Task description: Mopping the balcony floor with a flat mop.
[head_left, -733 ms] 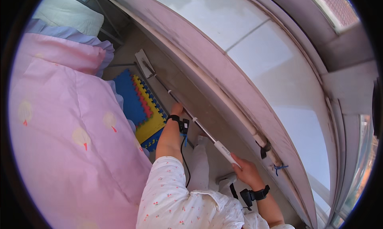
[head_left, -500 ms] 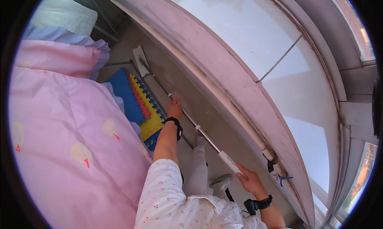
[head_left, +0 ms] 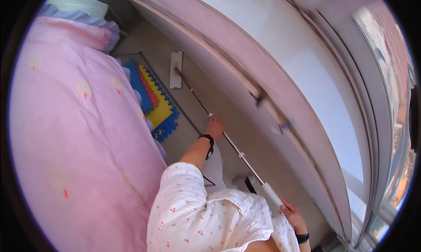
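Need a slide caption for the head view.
Left hand on the mop pole, right hand on its white handle, beside pink bedding.

At the centre, a short stretch of the mop pole (head_left: 201, 103) is covered by the left hand (head_left: 215, 128). Toward five o'clock, the lower end of the white handle grip (head_left: 272, 194) is hidden by the right hand (head_left: 294, 214). The cherry-print shirt (head_left: 188, 208) is cut off by the lower edge at six o'clock. From seven to ten o'clock, the pink quilt (head_left: 83, 133) is cropped by the round rim; foam puzzle mats (head_left: 164, 111) are partly covered by its border. At ten o'clock, the white pillow (head_left: 81, 5) is cut off at the top. At three o'clock, the blue tie (head_left: 286, 125) is blurred.
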`<state>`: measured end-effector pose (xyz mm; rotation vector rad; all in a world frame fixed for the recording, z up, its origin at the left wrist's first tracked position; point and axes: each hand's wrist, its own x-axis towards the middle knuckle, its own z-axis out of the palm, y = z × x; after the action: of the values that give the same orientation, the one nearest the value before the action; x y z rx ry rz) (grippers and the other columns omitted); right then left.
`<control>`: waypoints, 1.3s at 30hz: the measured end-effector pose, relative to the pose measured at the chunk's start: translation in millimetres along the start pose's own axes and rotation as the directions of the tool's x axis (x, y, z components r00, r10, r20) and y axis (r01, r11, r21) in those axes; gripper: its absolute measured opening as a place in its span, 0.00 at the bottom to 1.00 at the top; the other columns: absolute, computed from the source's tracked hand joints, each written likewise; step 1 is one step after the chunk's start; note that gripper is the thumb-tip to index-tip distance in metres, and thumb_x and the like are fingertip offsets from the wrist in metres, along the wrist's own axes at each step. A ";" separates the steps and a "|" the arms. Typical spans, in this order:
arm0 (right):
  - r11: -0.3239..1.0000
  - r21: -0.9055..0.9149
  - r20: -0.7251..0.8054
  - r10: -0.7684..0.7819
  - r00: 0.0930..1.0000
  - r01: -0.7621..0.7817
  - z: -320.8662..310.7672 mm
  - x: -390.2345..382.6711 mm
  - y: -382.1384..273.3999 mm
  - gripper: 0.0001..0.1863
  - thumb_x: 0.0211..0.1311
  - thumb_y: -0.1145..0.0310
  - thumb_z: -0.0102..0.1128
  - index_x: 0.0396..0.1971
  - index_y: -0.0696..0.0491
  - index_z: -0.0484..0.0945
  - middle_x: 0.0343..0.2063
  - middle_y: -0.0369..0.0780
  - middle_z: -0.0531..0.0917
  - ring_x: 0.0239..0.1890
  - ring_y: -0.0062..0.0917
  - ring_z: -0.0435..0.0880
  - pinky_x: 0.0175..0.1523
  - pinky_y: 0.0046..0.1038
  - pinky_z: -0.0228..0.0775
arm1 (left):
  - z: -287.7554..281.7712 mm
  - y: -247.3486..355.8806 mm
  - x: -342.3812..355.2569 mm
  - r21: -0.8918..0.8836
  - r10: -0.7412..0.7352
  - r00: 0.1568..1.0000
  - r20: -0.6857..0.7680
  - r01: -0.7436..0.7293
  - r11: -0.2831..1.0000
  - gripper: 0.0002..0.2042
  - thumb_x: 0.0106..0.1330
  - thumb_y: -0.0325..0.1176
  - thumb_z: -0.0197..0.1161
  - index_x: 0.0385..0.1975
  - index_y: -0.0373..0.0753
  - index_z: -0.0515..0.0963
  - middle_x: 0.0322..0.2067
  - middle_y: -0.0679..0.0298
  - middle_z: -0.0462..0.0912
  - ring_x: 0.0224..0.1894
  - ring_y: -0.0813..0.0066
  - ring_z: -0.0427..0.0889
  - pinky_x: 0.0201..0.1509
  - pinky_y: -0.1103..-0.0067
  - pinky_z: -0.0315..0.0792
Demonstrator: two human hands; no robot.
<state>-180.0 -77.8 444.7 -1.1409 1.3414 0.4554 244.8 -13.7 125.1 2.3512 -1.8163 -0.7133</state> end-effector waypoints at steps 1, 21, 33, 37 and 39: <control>1.000 0.006 -0.015 0.028 0.999 -0.028 -10.7 -11.5 36.0 0.21 0.63 0.68 0.52 0.56 0.52 0.69 0.34 0.35 0.79 0.33 0.16 0.74 0.39 0.19 0.68 | 20.4 28.6 -9.0 0.005 0.055 0.998 0.001 -0.055 0.998 0.10 0.47 0.30 0.61 0.31 0.47 0.80 0.39 0.62 0.77 0.54 0.59 0.67 0.58 0.55 0.56; 0.973 0.198 -0.102 0.140 0.985 -0.118 -162.9 -196.1 264.0 0.19 0.58 0.71 0.53 0.52 0.54 0.74 0.20 0.36 0.77 0.16 0.14 0.69 0.19 0.16 0.60 | 95.3 357.1 -124.5 -0.356 0.322 0.947 0.018 -0.294 0.887 0.09 0.47 0.25 0.60 0.28 0.47 0.78 0.35 0.66 0.78 0.45 0.64 0.72 0.56 0.66 0.59; 0.989 0.133 -0.040 0.065 0.997 -0.059 -115.4 -112.1 252.7 0.18 0.61 0.68 0.52 0.53 0.48 0.74 0.19 0.32 0.76 0.16 0.12 0.67 0.21 0.17 0.61 | 124.3 284.0 -95.4 0.076 0.007 0.989 0.151 -0.018 0.997 0.09 0.47 0.26 0.60 0.29 0.45 0.79 0.35 0.63 0.78 0.48 0.62 0.71 0.53 0.66 0.62; 0.955 0.255 -0.056 0.171 0.984 -0.151 -120.1 -171.7 311.8 0.18 0.61 0.68 0.51 0.52 0.49 0.74 0.20 0.33 0.77 0.17 0.13 0.67 0.21 0.17 0.61 | 146.4 351.3 -149.4 -0.054 0.101 0.976 0.191 -0.092 0.994 0.06 0.47 0.28 0.61 0.25 0.45 0.80 0.31 0.64 0.79 0.45 0.63 0.72 0.52 0.66 0.61; 0.952 0.231 -0.071 0.221 0.973 -0.200 -131.9 -204.1 353.7 0.18 0.61 0.69 0.51 0.52 0.50 0.74 0.20 0.33 0.76 0.17 0.12 0.67 0.21 0.16 0.61 | 163.9 394.9 -173.1 -0.038 0.125 0.966 0.226 -0.119 0.992 0.05 0.47 0.29 0.61 0.24 0.46 0.80 0.30 0.64 0.79 0.45 0.64 0.72 0.51 0.66 0.61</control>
<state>-588.1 32.5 518.9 -0.8468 1.5654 0.3958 -207.3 67.5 168.4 2.1964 -2.0071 -1.0198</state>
